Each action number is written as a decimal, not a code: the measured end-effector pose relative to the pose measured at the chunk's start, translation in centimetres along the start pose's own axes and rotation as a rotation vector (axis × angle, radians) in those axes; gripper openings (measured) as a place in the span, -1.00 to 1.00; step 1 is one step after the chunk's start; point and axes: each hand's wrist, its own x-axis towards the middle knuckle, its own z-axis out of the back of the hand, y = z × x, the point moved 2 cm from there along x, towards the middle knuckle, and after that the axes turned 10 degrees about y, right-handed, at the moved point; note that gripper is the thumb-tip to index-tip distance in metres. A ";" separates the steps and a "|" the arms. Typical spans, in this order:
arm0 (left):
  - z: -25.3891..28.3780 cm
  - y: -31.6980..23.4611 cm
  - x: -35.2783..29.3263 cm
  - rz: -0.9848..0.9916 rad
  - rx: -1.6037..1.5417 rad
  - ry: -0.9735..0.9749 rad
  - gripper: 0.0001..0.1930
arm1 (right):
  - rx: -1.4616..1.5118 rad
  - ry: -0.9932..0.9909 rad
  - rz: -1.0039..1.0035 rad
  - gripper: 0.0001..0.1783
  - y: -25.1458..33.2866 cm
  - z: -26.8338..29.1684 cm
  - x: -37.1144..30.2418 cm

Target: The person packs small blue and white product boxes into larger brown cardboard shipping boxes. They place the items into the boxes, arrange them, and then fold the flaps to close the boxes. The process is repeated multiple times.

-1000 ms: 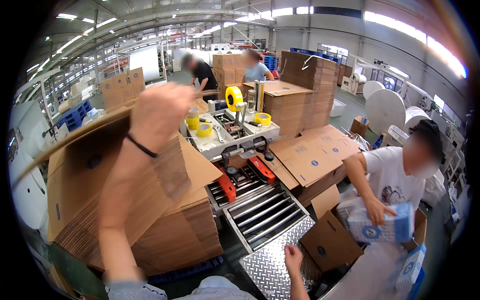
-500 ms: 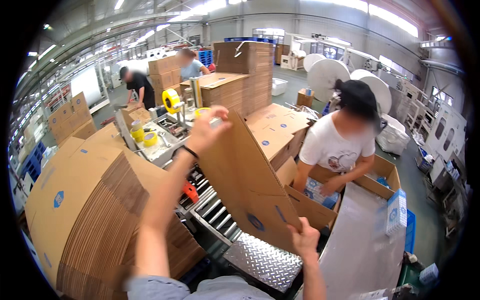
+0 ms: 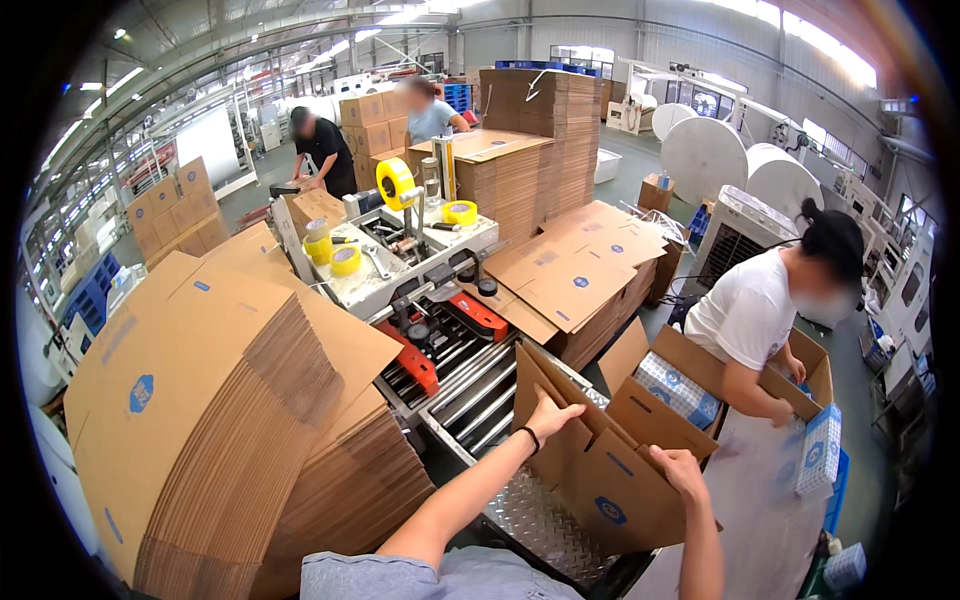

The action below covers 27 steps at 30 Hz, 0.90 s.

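Note:
A brown cardboard carton [image 3: 590, 478], partly unfolded with its flaps standing up, leans upright in front of me over a diamond-plate metal step [image 3: 530, 510]. My left hand [image 3: 553, 415] is closed on its upper flaps at the left, the fingers partly hidden by the cardboard. At its upper right edge my right hand [image 3: 683, 472] grips the board with thumb and fingers. Just beyond stands an open carton [image 3: 660, 415] with blue-and-white packages [image 3: 678, 388] inside.
Flattened cartons [image 3: 230, 430] are piled at the left. A taping machine [image 3: 420, 262] with yellow tape rolls straddles a roller conveyor [image 3: 465, 390] ahead. More flat cartons [image 3: 575, 262] lie beyond. A co-worker in white [image 3: 740, 310] reaches over the grey table [image 3: 735, 500] at right.
The carton has come down and opened out from a flat sheet. My left hand has dropped from high up to its flaps. The co-worker's hands have moved right, off the packages.

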 end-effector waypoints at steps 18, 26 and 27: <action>-8.0 8.3 -10.5 -0.306 1.370 1.306 0.04 | -1.134 -0.333 0.536 -0.05 -0.7 -2.9 -8.6; -4.6 2.8 -21.4 -0.950 1.057 1.106 -0.62 | -0.588 -0.329 0.639 -0.53 -12.2 -8.7 -14.0; -5.8 -0.2 -21.1 -0.831 1.190 1.064 -0.44 | -0.407 -0.237 0.579 -0.56 -14.2 -7.6 -12.8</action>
